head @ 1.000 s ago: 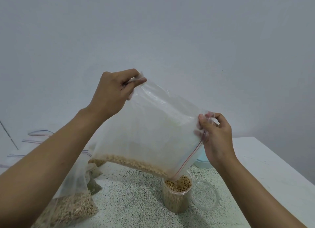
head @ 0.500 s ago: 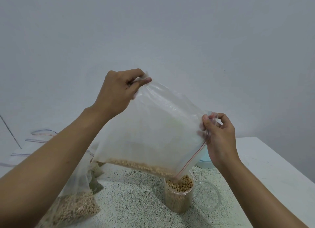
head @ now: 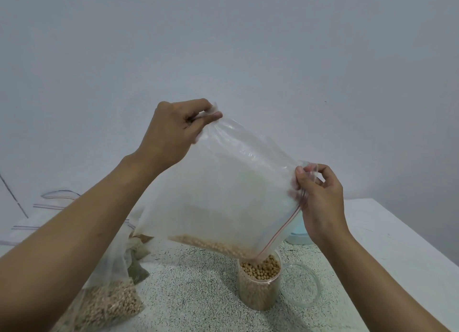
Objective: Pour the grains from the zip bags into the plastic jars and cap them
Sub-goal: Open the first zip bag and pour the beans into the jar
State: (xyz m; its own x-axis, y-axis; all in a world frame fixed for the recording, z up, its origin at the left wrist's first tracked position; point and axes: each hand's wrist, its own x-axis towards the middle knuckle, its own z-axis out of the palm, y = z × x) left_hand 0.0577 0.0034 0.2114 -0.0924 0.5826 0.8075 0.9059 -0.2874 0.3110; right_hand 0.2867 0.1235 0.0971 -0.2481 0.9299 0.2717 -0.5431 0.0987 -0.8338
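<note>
A clear zip bag (head: 228,195) with a red seal line hangs tilted over a clear plastic jar (head: 258,287). My left hand (head: 173,133) pinches the bag's upper closed corner, held high. My right hand (head: 320,197) pinches the mouth edge near the red zip. A thin band of tan soybeans lies along the bag's low edge and runs down to the open corner, which sits right at the jar's mouth. The jar stands on the speckled table (head: 198,289) and is filled with beans nearly to its rim.
A clear round lid (head: 301,284) lies just right of the jar. Several more zip bags of grain (head: 109,304) sit at the left under my left forearm. A pale blue lid or container (head: 298,237) shows behind my right wrist. The table's white right edge (head: 397,234) runs diagonally.
Fewer beans remain in the bag and the jar's level has risen. Both hands have shifted slightly right with the bag still tilted over the jar.
</note>
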